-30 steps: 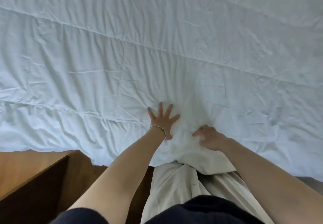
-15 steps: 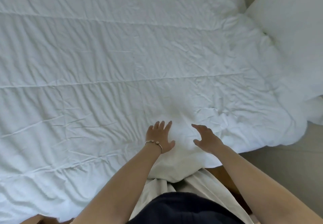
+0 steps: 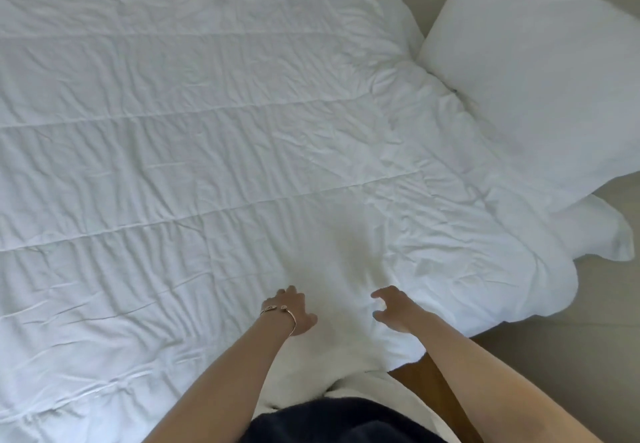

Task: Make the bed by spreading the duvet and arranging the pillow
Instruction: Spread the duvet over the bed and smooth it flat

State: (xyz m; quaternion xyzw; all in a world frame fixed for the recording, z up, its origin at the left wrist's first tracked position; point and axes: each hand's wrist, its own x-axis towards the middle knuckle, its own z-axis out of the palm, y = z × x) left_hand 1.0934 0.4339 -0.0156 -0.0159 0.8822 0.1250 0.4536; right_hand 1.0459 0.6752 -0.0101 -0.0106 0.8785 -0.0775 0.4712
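Duvet [image 3: 207, 165] spread wide over the bed, pillow [image 3: 540, 79] at its far right end.

Both hands hover at the near edge: left hand [image 3: 294, 311] curled loosely, right hand [image 3: 391, 311] half-curled, neither gripping. Half a second ago their fingers were straighter; more pillow shows now.

Thin bracelet [image 3: 282, 311], wooden bed frame [image 3: 427, 387], beige floor [image 3: 588, 335] beside it.

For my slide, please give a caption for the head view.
Both hands, left hand and right hand, on a wrinkled white duvet beside a pillow.
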